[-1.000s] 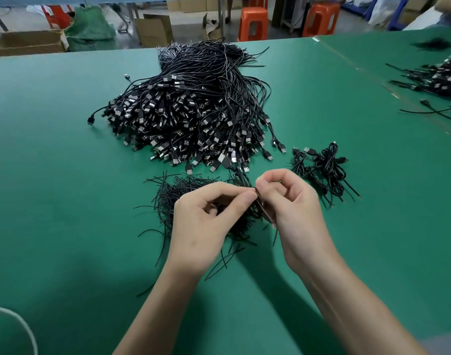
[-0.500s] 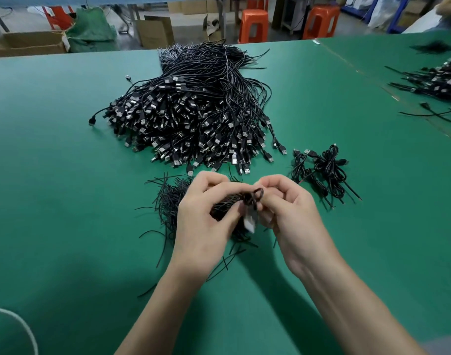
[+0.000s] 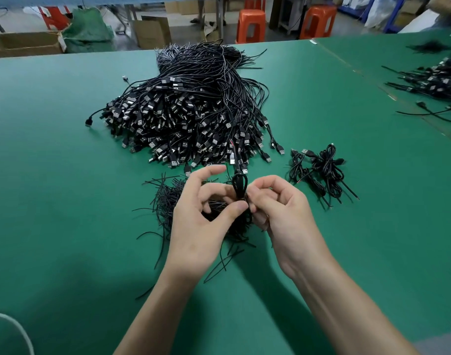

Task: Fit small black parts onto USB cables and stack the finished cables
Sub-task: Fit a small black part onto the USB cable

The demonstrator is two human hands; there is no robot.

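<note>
A folded black USB cable (image 3: 239, 187) stands looped between my two hands above the green table (image 3: 65, 201). My left hand (image 3: 206, 216) pinches its middle with thumb and curled fingers, the index finger raised. My right hand (image 3: 278, 208) pinches the same bundle from the right. Under my hands lies a heap of thin black ties (image 3: 173, 201). A big pile of loose USB cables (image 3: 188, 108) lies behind. A small stack of bundled cables (image 3: 321, 170) lies to the right.
Another heap of cables (image 3: 434, 78) lies on the adjoining table at far right. Orange stools (image 3: 251, 25) and cardboard boxes (image 3: 27, 43) stand beyond the far edge. A white cord (image 3: 12, 326) curves at the bottom left corner.
The cable bundle has turned upright between my hands, its loop now pointing up. The metal plug that hung below my fingers is gone from view. My left index finger has lifted.
</note>
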